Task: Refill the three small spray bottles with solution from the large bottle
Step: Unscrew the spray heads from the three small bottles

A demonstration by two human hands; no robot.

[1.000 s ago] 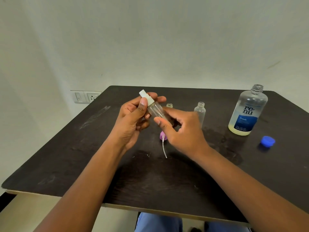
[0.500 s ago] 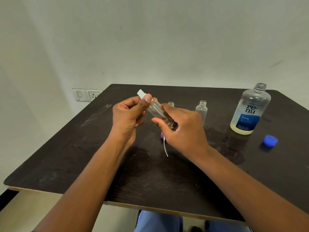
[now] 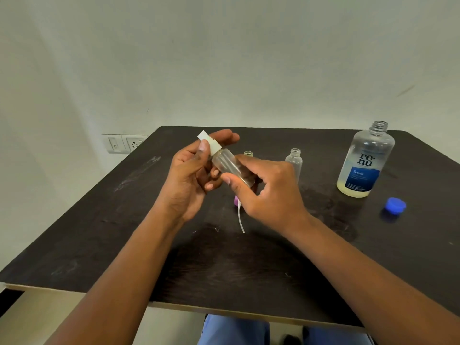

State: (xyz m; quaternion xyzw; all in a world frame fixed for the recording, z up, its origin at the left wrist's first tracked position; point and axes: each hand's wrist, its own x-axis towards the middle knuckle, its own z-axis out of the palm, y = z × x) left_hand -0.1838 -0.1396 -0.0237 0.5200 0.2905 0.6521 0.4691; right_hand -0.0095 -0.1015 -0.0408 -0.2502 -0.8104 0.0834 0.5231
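Above the middle of the dark table (image 3: 99, 232) I hold a small clear spray bottle (image 3: 230, 165), tilted with its white spray head (image 3: 210, 143) up and to the left. My right hand (image 3: 266, 195) grips the bottle's body. My left hand (image 3: 191, 175) has its thumb and fingers around the white head. Behind my hands stand two small uncapped bottles, one mostly hidden (image 3: 248, 153) and one clear (image 3: 294, 163). The large open solution bottle (image 3: 364, 163), with a little yellowish liquid at its bottom, stands at the right.
A purple spray head with a white dip tube (image 3: 239, 215) lies on the table below my right hand. The large bottle's blue cap (image 3: 395, 205) lies near the right edge. A wall socket (image 3: 124, 143) sits to the left, beyond the table.
My left fingers have shifted around the white spray head and now spread further over it. The bottle stays tilted in both hands at about the same spot.
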